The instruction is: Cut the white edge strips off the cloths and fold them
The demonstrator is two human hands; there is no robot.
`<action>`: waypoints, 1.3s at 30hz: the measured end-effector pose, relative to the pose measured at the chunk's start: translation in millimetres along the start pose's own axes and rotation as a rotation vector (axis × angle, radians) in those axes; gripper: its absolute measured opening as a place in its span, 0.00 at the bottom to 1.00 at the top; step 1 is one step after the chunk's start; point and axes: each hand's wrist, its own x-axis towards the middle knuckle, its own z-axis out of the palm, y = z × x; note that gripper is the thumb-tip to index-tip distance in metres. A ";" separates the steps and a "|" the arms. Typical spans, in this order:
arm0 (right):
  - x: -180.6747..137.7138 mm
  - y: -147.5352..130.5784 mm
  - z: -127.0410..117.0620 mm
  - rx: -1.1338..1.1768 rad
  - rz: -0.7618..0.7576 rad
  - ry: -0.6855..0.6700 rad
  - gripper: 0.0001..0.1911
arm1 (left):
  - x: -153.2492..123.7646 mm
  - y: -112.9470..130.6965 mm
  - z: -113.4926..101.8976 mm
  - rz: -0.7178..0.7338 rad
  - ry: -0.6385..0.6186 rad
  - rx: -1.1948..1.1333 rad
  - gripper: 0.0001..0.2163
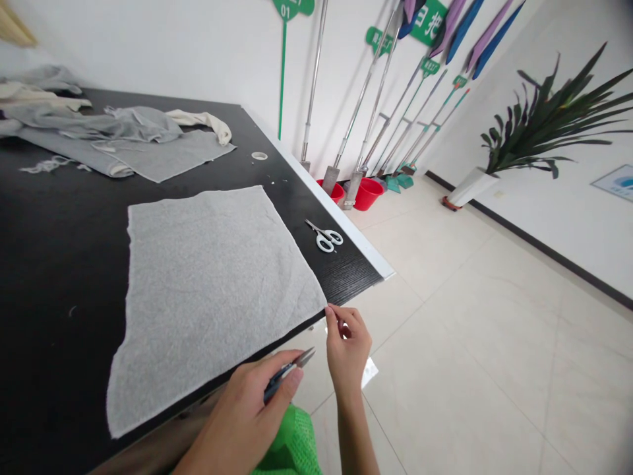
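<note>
A light grey piece of cloth (212,284) lies spread flat on the black table, its near side running along the table edge. My right hand (349,343) pinches the cloth's right corner between thumb and fingertips, just off the edge. In my left hand (247,412) is a pair of thread snips (289,375), dark-handled, with pointed metal blades aimed towards the right hand. The snips are apart from the cloth. Scissors with white handles (325,237) rest on the table to the right of the cloth.
The black table (44,277) carries a pile of grey and cream cloths (133,132) at the back left and a small white ring (259,156). Beyond its right edge, long-handled tools lean on the wall by a red bucket (368,193). A potted plant (469,188) stands further right.
</note>
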 end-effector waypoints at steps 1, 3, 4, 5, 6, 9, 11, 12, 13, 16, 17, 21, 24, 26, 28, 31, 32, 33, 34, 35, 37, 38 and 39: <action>-1.0 0.1 -0.2 0.014 0.006 0.005 0.10 | 0.1 0.0 0.1 -0.004 -0.009 -0.013 0.22; -2.7 0.2 -0.8 0.057 0.026 0.006 0.10 | 0.7 -0.7 0.4 -0.005 -0.020 -0.039 0.21; -3.4 0.4 -1.2 0.086 0.039 0.007 0.10 | 1.2 -0.9 0.8 -0.005 -0.023 -0.050 0.21; -4.0 0.8 -1.6 0.119 0.058 0.010 0.10 | 1.9 -0.9 1.3 -0.007 -0.024 -0.062 0.21; -4.5 1.3 -1.8 0.158 0.086 0.013 0.10 | 2.9 -0.4 1.9 -0.006 -0.025 -0.076 0.21; -5.8 3.5 -0.4 0.313 0.228 0.025 0.12 | 8.0 4.0 4.5 -0.003 -0.015 -0.138 0.20; -6.5 4.8 2.4 0.474 0.342 0.028 0.13 | 13.3 8.5 7.0 -0.004 -0.001 -0.195 0.20; -6.7 5.2 4.2 0.566 0.390 0.028 0.13 | 16.3 10.8 8.6 -0.006 0.006 -0.232 0.20; -7.0 5.5 6.0 0.657 0.430 0.029 0.13 | 19.5 12.8 10.5 -0.011 0.012 -0.273 0.20; -7.8 6.9 10.7 0.865 0.525 0.034 0.11 | 28.1 15.4 18.2 -0.050 0.002 -0.417 0.20; -8.2 7.8 11.7 0.908 0.553 0.036 0.11 | 30.3 15.0 21.3 -0.071 -0.009 -0.464 0.21; -9.8 12.7 13.7 1.026 0.589 -0.012 0.09 | 35.8 10.0 32.3 -0.163 -0.078 -0.591 0.23; -10.8 14.5 14.2 1.076 0.547 -0.052 0.08 | 39.6 7.6 35.8 -0.210 -0.112 -0.626 0.24; -11.2 14.4 14.6 1.078 0.520 -0.053 0.07 | 42.6 8.1 36.2 -0.227 -0.119 -0.637 0.24; -11.6 14.1 15.1 1.041 0.464 -0.042 0.06 | 45.2 9.9 36.4 -0.237 -0.123 -0.640 0.24; -12.3 14.9 15.5 0.932 0.330 -0.011 0.06 | 47.1 13.1 37.7 -0.236 -0.110 -0.631 0.23; -12.6 15.7 15.5 0.897 0.290 0.002 0.07 | 47.4 13.9 38.4 -0.236 -0.101 -0.626 0.23; -12.9 16.7 15.5 0.865 0.257 0.010 0.07 | 47.7 14.5 39.2 -0.238 -0.089 -0.622 0.23; -13.1 17.8 15.5 0.837 0.232 0.013 0.07 | 48.1 15.1 39.9 -0.243 -0.075 -0.619 0.23; -13.3 18.8 15.6 0.813 0.215 0.015 0.08 | 48.5 15.8 40.4 -0.249 -0.065 -0.619 0.23; -13.6 20.4 15.8 0.784 0.201 0.011 0.08 | 50.1 17.7 41.1 -0.264 -0.057 -0.633 0.23; -13.6 20.7 15.9 0.778 0.203 0.009 0.08 | 51.1 19.1 41.3 -0.271 -0.058 -0.651 0.23; -13.7 20.8 16.1 0.779 0.210 0.008 0.08 | 52.2 20.7 41.6 -0.277 -0.061 -0.674 0.23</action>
